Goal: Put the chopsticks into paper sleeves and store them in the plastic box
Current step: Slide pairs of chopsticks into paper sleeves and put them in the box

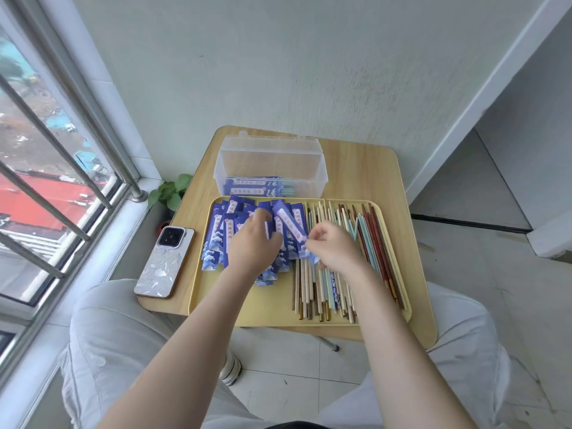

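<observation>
Presently: one paper sleeve [291, 226], blue with a white panel, pinched at its near end by the curled fingers of the right hand [332, 247]; the sleeve slants up and away toward the far edge of the tray [402, 292], above the seam between the two compartments.

Left hand [253, 244]: palm down on the pile of sleeves [221, 235], fingers curled into the pile; whether they grip a sleeve cannot be told.

Tray, yellow, at the near edge of the worktop [365, 168]. Left compartment: the loose blue sleeves, heaped and overlapping. Right compartment: bare chopsticks [368, 243], cream, teal, brown and red-brown, lying roughly parallel, ends toward the near and far edges.

Plastic box [270, 164], clear, lid raised, at the far edge of the worktop, just beyond the tray. Contents: a few sleeved chopsticks [260, 185] lying flat on its floor, crosswise.

Phone [165, 261], face down, at the near-left corner of the worktop, beside the tray.
</observation>
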